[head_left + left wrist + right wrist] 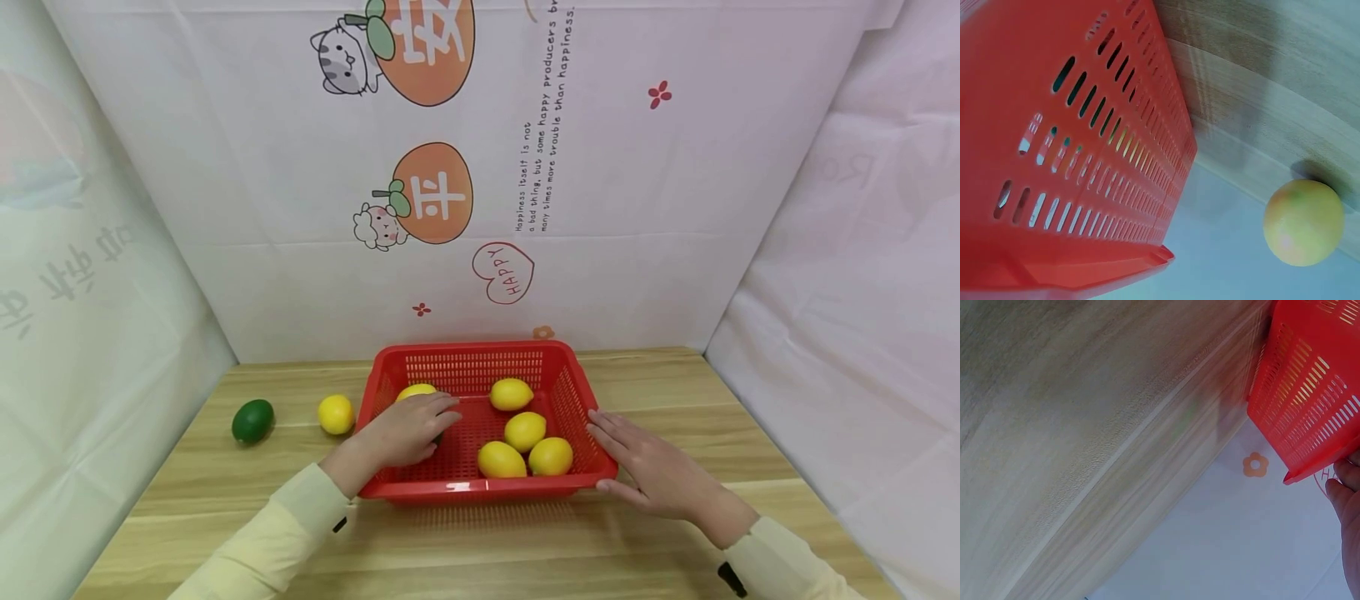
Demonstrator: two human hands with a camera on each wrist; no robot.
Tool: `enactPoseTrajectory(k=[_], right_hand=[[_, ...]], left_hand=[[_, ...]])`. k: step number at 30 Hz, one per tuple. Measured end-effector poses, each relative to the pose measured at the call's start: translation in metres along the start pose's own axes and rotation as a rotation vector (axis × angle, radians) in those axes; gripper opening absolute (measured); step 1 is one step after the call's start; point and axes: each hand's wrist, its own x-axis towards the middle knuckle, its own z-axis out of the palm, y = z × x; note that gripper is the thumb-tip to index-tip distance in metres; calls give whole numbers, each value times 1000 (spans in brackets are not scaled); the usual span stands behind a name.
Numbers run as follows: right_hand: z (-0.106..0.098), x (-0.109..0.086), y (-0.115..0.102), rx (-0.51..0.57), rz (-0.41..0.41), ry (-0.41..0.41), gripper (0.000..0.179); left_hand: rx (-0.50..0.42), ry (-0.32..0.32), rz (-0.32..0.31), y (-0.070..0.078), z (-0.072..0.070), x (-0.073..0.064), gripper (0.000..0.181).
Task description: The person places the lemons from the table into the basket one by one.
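Note:
My left hand [408, 429] reaches over the left wall of the red plastic basket [457, 485], its fingers curled down round a dark green lime [438, 437] that is mostly hidden beneath them. Through the slots of the basket wall in the left wrist view, dark green and yellow show. Just behind that hand lies a lemon [416, 391], partly covered by it. On the basket's right side my right hand [652, 467] rests against the rim with fingers extended and thumb near the front corner. Several lemons [525, 432] lie in the right half of the basket.
Left of the basket, a lemon [336, 414] sits on the wooden table [510, 558], and farther left lies another dark green lime [252, 421]. A white printed cloth [600, 275] hangs behind the table, with white cloth at both sides.

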Motion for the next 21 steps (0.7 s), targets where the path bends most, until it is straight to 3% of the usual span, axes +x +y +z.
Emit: enactPoseTrajectory(k=[21], right_hand=[[-1, 1, -1, -3, -5, -1, 72]], left_hand=[[-28, -4, -29, -3, -5, -7, 51]])
